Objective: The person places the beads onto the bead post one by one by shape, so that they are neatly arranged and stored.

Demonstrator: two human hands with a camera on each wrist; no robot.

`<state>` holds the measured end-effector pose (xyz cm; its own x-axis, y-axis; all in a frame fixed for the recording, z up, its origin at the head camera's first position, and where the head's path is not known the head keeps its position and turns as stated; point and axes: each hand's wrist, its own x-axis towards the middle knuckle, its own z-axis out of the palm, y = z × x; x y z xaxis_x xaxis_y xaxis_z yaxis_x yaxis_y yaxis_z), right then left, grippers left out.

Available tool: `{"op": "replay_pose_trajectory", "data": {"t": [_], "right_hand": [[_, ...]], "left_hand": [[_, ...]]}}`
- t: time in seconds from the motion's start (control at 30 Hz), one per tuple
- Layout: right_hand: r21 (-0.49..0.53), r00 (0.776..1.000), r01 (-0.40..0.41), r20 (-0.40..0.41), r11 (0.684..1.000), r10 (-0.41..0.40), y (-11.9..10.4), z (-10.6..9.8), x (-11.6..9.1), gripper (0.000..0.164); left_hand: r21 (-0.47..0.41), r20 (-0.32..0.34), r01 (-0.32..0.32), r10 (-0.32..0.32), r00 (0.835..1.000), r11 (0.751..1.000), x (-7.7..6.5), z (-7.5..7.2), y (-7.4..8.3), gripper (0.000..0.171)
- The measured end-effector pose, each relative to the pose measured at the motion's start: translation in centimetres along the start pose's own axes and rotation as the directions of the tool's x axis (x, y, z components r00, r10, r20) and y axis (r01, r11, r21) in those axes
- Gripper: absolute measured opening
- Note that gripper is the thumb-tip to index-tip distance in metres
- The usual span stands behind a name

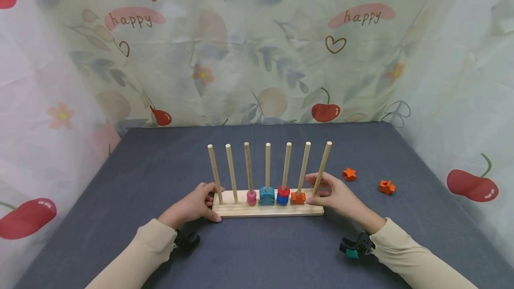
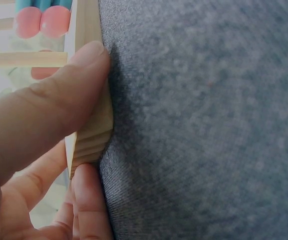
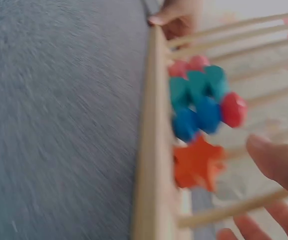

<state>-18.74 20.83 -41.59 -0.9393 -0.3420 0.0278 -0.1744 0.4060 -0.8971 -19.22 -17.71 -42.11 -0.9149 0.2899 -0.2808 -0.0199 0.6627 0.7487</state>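
A wooden peg board (image 1: 241, 211) with several upright pegs lies on the table. My left hand (image 1: 196, 203) grips its left end, the thumb (image 2: 91, 55) on the front side and the other fingers at the end and behind. On the pegs sit pink beads (image 1: 251, 198), teal scalloped pieces (image 1: 267, 196), blue beads (image 1: 283, 198) with a red bead (image 1: 283, 190) on top, and an orange star bead (image 1: 298, 198). Around the rightmost pegs, my right hand (image 1: 335, 195) has thumb and fingers spread apart, holding nothing, near the orange star.
Two loose orange star beads, one nearer (image 1: 387, 187) and one farther (image 1: 349, 174), lie on the dark tablecloth (image 1: 257, 253) to the right of the board. A patterned curtain (image 1: 241, 57) hangs behind and along both sides of the table.
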Motion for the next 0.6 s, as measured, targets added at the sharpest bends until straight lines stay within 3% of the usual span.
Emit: {"op": "replay_pose_trajectory", "data": {"t": [0.17,0.33,0.43,0.6], "right_hand": [[-0.074,0.999,0.036,0.021,0.997,-0.035,-0.3,-2.1,-0.7,0.064],[-0.134,0.996,0.061,-0.054,0.989,-0.069,-0.2,-4.2,-1.2,0.065],[-0.142,0.992,0.052,-0.11,0.989,-0.068,0.1,-5.3,-1.1,0.066],[-0.167,0.981,-0.035,-0.192,0.985,0.003,0.7,-6.5,-0.5,0.072]], "left_hand": [[0.006,0.004,0.001,-0.001,1.0,1.0,0.1,0.0,-0.1,0.073],[0.007,-0.01,0.007,-0.007,1.0,1.0,0.2,0.1,-0.1,0.072],[0.007,-0.01,0.01,-0.01,1.0,1.0,0.3,0.2,-0.1,0.072],[0.002,-0.011,0.015,-0.015,1.0,1.0,0.1,0.1,0.0,0.072]]}}
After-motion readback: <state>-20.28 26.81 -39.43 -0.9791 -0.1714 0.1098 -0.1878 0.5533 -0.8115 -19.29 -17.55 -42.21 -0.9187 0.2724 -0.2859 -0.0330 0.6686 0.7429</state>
